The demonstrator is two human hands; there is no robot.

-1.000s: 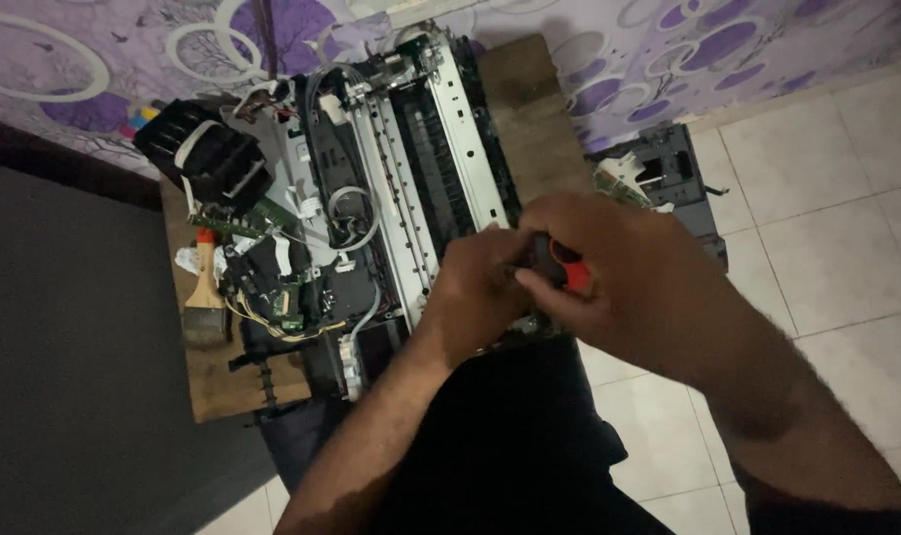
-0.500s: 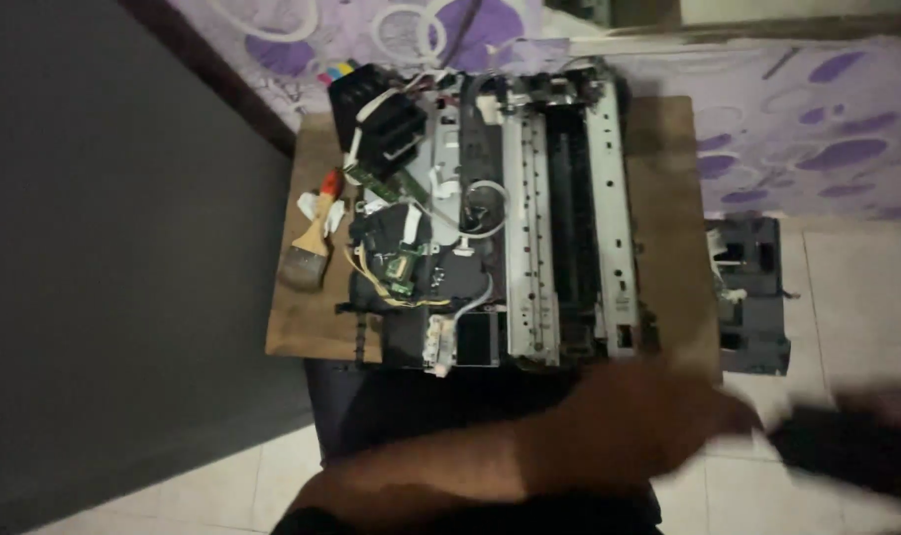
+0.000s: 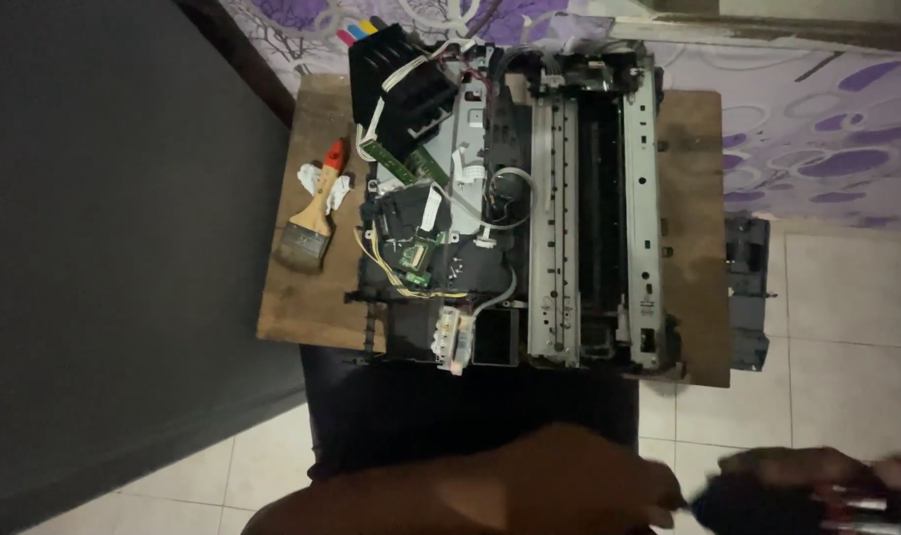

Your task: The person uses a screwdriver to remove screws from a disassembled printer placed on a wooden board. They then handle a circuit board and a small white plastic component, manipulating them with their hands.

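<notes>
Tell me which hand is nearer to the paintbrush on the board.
Left. The left hand is low in the middle, below and right of the paintbrush; the right hand, blurred, is farther right at the bottom corner.

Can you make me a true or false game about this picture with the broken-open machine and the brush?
1. The paintbrush lies left of the opened printer. True.
2. The printer sits on the tiled floor. False: it sits on a wooden board.
3. Both hands are touching the printer. False: they are down at the picture's bottom edge, away from it.
4. The right hand is blurred, with something dark in it. True.
5. The brush handle is blue. False: it is wooden.
</notes>
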